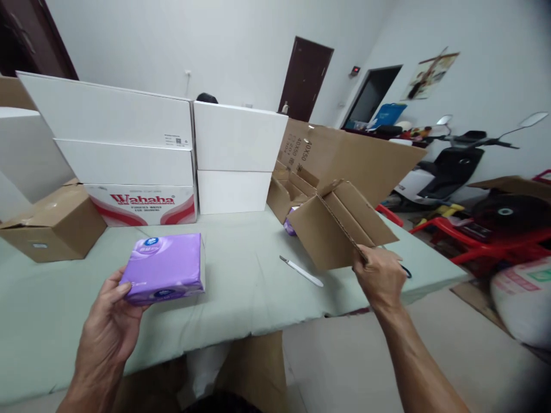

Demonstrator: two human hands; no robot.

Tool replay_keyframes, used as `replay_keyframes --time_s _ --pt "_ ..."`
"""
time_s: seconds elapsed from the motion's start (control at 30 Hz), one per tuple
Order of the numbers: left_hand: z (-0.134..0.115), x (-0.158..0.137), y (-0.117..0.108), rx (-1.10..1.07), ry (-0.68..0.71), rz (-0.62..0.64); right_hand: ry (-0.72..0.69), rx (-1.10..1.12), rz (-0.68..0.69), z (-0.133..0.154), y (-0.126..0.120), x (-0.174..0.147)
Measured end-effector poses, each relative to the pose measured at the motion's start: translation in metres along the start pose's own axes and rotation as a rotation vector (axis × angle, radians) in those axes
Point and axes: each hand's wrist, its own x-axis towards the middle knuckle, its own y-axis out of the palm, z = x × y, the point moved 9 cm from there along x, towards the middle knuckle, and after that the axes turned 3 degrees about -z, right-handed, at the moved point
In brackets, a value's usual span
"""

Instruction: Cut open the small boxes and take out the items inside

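Left hand [111, 318], at eight o'clock, clamps its fingers on the pack [167, 264]; right hand [379, 274], at four, has fingers clamped on the box [321, 238]; a knife [302, 272] lies at five.

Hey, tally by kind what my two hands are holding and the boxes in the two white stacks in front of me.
Purple pack, in your left hand: 1
Brown cardboard box, gripped by your right hand: 1
White boxes without red: 4
White box with red print: 1
Total: 7
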Motion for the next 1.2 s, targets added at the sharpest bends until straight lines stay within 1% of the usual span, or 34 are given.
replay_keyframes --time_s 0.1,0.17,0.23,0.33,0.4,0.53,0.67,0.77,0.9,1.03,1.1,1.2 --pt "0.006 0.002 0.002 0.009 -0.008 0.002 -0.028 -0.022 -0.088 -0.022 -0.013 -0.006" --pt "0.009 0.003 0.004 0.004 -0.002 0.011 -0.039 -0.055 -0.105 -0.031 -0.014 -0.01" --pt "0.013 0.002 0.008 0.006 -0.002 0.041 -0.048 -0.094 -0.037 -0.032 -0.004 -0.012" --pt "0.021 -0.001 0.013 0.03 -0.028 0.096 -0.052 -0.117 0.161 -0.021 0.023 -0.013" --pt "0.026 -0.004 0.015 0.045 -0.048 0.119 -0.054 -0.103 0.256 -0.011 0.038 -0.012" --pt "0.029 -0.008 0.013 0.07 -0.052 0.139 -0.06 -0.103 0.328 0.006 0.053 -0.003" --pt "0.034 -0.008 0.011 0.095 -0.061 0.142 -0.01 -0.158 0.371 0.014 0.059 0.009" --pt "0.041 -0.011 0.014 0.121 -0.075 0.145 0.015 -0.16 0.382 0.02 0.063 0.015" --pt "0.055 -0.022 0.026 0.187 -0.118 0.22 0.031 -0.115 0.366 0.02 0.064 0.016" --pt "0.068 -0.033 0.035 0.264 -0.159 0.296 0.178 0.003 0.294 0.002 0.056 0.013" --pt "0.074 -0.037 0.039 0.299 -0.178 0.332 0.224 0.007 0.28 -0.001 0.053 0.012" --pt "0.081 -0.042 0.043 0.339 -0.203 0.377 0.195 -0.024 0.33 0.008 0.054 0.013"
